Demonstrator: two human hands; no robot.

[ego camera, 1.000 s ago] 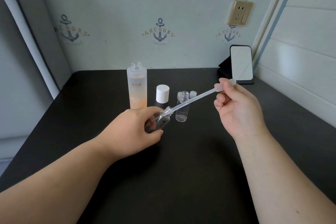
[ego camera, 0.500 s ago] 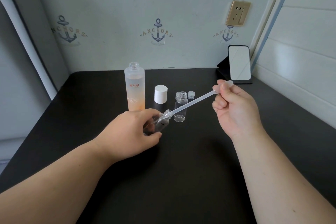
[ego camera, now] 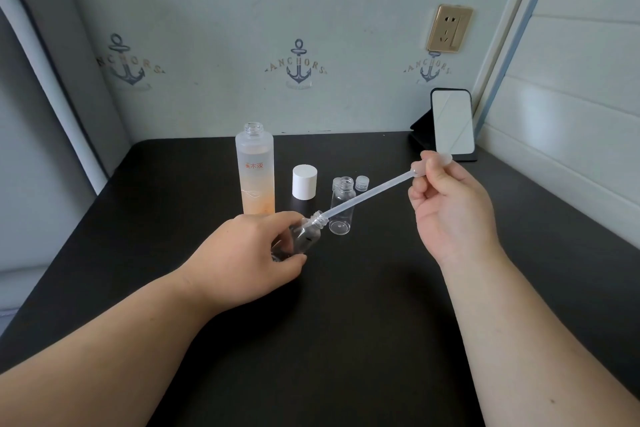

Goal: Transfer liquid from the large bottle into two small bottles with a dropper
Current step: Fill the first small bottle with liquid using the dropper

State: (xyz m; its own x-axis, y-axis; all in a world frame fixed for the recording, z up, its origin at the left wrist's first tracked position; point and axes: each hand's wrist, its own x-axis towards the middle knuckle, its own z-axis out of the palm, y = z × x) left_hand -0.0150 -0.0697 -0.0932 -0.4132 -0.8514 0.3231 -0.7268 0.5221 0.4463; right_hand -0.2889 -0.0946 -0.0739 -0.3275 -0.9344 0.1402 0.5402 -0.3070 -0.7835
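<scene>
The left hand (ego camera: 249, 253) is wrapped round a small clear plastic bottle (ego camera: 304, 236), tilted with its open neck toward the right, near the middle of the black bench (ego camera: 346, 322). The right hand (ego camera: 450, 211) pinches the soft bulb of a long translucent plastic dropper (ego camera: 367, 196), whose tip sits inside that neck.

The chief risk seems to be spillage. The bottle leans a good deal, so liquid could run back out of the mouth if the tilt grows or the fill rises. A hard squeeze of the bulb could spurt liquid past the narrow neck, and pulling the tip out while the bulb is pressed might drip on the bench.

The second small clear empty bottle (ego camera: 342, 206) stands upright directly behind the dropper's stem; a sideways sweep of the stem could knock it over. The tall frosted bottle holding orange-tinted liquid (ego camera: 255, 173) stands uncapped toward the back edge, left of its white cylindrical cap (ego camera: 304, 182), and a careless reach back for a refill might topple it. Two small clear caps (ego camera: 361, 183) lie behind the empty bottle.
</scene>
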